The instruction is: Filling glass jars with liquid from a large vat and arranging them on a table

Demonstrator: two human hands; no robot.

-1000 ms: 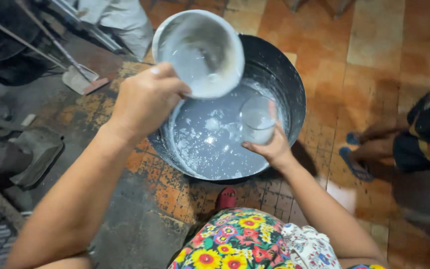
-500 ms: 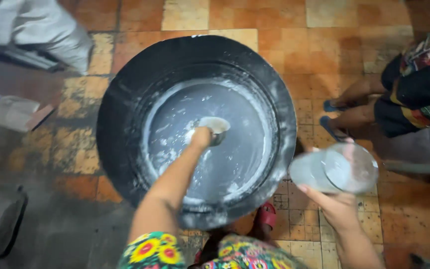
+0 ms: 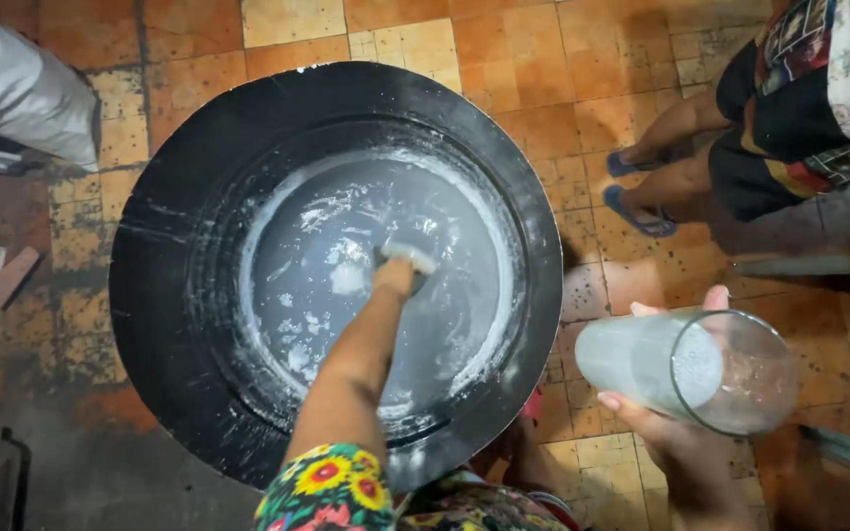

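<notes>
My left hand (image 3: 397, 277) deep in big black basin (image 3: 199, 197), fingers closed on small white cup (image 3: 407, 258) in milky liquid. Right hand (image 3: 676, 433) wraps clear glass (image 3: 686, 369) beside rim: wet, slippery, fragile; grip mid-body.

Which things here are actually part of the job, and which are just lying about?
In use:
- black pot, whitish residue inside
- left hand, deep in the pot
- clear glass, held by right hand

Lying about:
- white sack
- bystander's blue sandals
</notes>
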